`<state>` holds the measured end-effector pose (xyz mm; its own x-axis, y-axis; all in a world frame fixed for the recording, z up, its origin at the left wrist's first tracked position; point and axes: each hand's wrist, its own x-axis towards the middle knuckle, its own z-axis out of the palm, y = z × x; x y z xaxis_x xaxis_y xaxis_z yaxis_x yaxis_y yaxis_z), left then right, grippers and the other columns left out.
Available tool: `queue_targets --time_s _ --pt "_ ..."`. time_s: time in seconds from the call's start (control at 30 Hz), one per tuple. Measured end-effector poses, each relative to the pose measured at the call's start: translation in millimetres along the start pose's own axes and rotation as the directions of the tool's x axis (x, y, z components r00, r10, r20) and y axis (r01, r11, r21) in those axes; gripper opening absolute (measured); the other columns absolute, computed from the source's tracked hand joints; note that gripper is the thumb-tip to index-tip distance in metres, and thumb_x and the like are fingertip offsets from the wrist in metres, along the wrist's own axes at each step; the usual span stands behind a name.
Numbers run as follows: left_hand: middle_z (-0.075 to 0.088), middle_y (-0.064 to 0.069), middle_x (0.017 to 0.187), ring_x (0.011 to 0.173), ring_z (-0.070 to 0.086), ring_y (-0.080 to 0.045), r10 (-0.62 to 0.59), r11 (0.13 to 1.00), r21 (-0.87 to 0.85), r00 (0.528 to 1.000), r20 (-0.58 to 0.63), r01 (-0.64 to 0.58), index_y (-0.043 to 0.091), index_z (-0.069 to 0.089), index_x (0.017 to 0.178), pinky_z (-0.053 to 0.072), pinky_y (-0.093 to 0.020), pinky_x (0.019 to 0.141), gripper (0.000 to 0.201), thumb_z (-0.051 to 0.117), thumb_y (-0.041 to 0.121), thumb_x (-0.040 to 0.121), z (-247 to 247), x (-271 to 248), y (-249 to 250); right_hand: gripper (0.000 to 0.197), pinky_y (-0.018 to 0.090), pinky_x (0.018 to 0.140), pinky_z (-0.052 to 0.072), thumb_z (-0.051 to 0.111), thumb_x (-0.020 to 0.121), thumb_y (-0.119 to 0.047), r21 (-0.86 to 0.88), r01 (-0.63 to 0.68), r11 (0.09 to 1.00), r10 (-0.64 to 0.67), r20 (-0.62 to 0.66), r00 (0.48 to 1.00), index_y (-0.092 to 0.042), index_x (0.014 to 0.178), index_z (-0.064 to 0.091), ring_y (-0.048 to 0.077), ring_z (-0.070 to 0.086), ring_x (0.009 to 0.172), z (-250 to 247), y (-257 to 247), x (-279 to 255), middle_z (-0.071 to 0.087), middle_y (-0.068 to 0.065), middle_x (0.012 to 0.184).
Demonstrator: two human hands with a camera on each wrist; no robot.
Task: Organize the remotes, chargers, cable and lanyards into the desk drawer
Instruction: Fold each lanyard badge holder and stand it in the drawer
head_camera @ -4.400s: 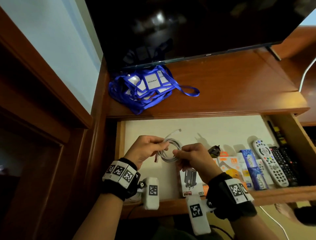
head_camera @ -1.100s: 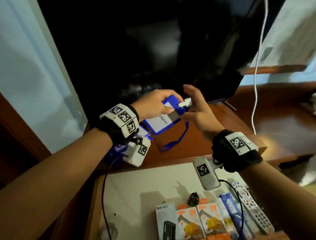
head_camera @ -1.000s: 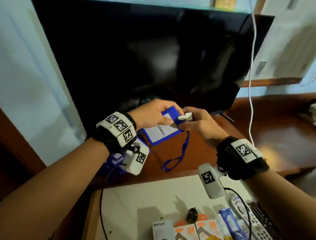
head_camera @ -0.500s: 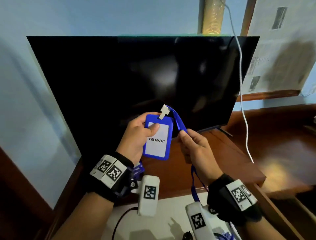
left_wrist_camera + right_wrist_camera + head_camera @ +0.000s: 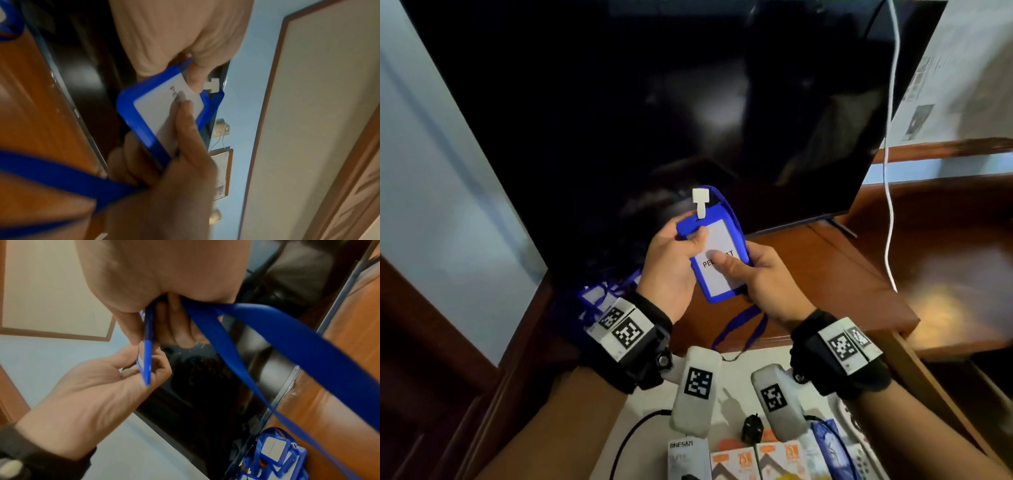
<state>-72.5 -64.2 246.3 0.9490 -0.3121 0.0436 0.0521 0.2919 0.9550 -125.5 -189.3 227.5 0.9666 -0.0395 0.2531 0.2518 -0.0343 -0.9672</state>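
Note:
A blue lanyard badge holder (image 5: 717, 274) with a white card is held up in front of the TV by both hands. My left hand (image 5: 688, 234) pinches its top left corner, thumb on the front. My right hand (image 5: 732, 265) grips the lower right part, thumb pressed on the card. Its blue strap (image 5: 739, 329) hangs down behind the right palm. The left wrist view shows the badge holder (image 5: 156, 113) between both thumbs. In the right wrist view it (image 5: 147, 353) is edge-on, with the strap (image 5: 267, 340) trailing. A pile of other blue lanyards (image 5: 599, 298) lies on the desk at left.
The open drawer (image 5: 647, 411) below holds boxed chargers (image 5: 732, 460), a black plug (image 5: 751, 425), a blue packet (image 5: 828, 442) and a white remote (image 5: 859, 459). A dark TV (image 5: 654, 102) stands on the wooden desk top (image 5: 842, 281). A white cable (image 5: 890, 171) hangs at right.
The right hand has left the strap and now grips the badge holder's lower part, thumb on the card. The badge has tilted and come lower. The view has dropped toward the drawer.

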Motion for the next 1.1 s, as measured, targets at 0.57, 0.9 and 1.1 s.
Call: queue_targets --time_s 0.57,0.9,1.1 --pt "0.068 0.015 0.075 0.071 0.062 0.007 -0.309 0.364 0.881 0.853 0.421 -0.302 0.026 0.069 0.083 0.045 -0.006 0.063 0.021 0.081 0.015 0.07 -78 -11 34 0.015 0.017 0.049 0.042 0.067 0.086 -0.017 -0.313 -0.063 0.948 0.217 0.486 0.846 -0.024 0.073 0.063 0.008 0.056 0.051 8 22 -2 0.064 -0.006 0.061" --pt "0.07 -0.003 0.092 0.089 0.065 -0.018 -0.158 0.865 0.499 0.973 0.167 0.055 0.023 0.068 0.092 0.055 -0.026 0.077 0.025 0.062 -0.001 0.085 -98 -38 -35 0.022 0.02 0.052 0.046 0.072 0.068 -0.02 0.152 -0.324 0.934 0.265 0.313 0.912 -0.002 0.081 0.068 0.019 0.062 0.059 15 65 -36 0.067 0.007 0.07" --pt "0.063 -0.007 0.117 0.107 0.061 -0.019 -0.133 0.888 0.459 0.956 0.261 -0.002 0.031 0.062 0.11 0.054 -0.029 0.078 0.036 0.07 0.01 0.082 -104 -39 -41 0.048 0.03 0.048 0.029 0.073 0.066 -0.036 0.217 -0.329 0.919 0.266 0.276 0.924 0.008 0.078 0.056 0.035 0.046 0.051 15 63 -39 0.049 0.021 0.062"
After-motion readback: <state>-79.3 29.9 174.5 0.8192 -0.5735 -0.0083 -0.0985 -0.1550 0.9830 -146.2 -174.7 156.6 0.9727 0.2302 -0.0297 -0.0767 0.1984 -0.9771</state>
